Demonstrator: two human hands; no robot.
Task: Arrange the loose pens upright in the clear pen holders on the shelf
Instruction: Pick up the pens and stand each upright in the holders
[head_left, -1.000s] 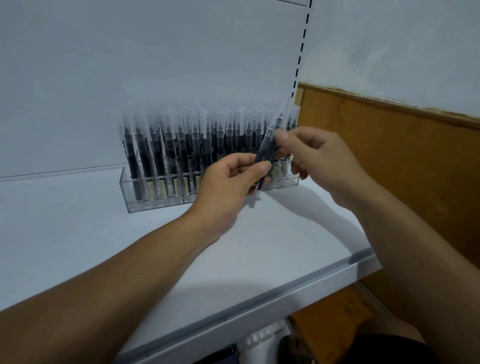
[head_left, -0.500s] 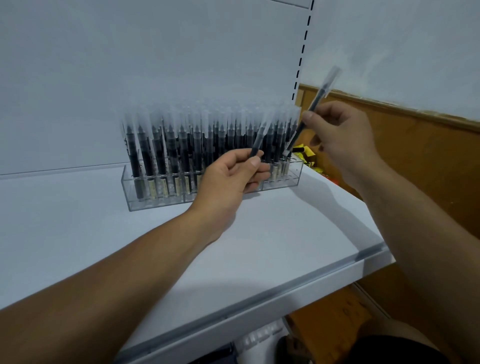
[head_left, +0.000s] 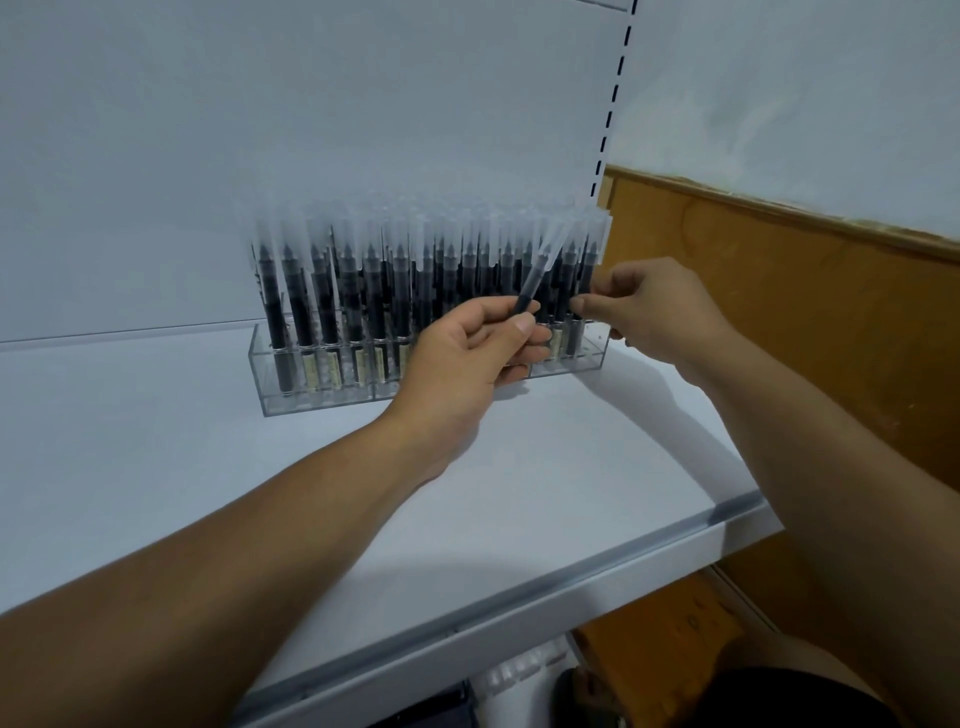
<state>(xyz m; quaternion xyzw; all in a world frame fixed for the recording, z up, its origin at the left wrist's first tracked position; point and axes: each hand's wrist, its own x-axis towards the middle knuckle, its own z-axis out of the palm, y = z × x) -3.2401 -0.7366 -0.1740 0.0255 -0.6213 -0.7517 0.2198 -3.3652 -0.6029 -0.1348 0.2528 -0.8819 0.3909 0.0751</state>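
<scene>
Head view, pen loading at the right end of the rack. My left hand (head_left: 467, 358) pinches one loose pen (head_left: 537, 270) low on its dark barrel between thumb and forefinger. The pen leans up and to the right, and its frosted cap overlaps the caps of the standing row. My right hand (head_left: 660, 312) has its fingertips (head_left: 582, 304) bunched against the barrels at the right end of the clear pen holder (head_left: 322, 387); I cannot tell whether they pinch a pen or only touch it.

Risks, as I judge them: the row is densely packed, so a pen lowered at a tilt could catch on neighbouring caps, miss its slot, or lever adjacent pens askew. The holder looks light, so a sideways push from the right hand could slide it along the shelf (head_left: 182, 467).

Contents: the holder, a long transparent tray, stands toward the far wall and carries several rows of capped black pens (head_left: 353, 291). They stand upright, caps up, and fill nearly every slot I can see. A wooden panel (head_left: 779, 322) lies to the right.
</scene>
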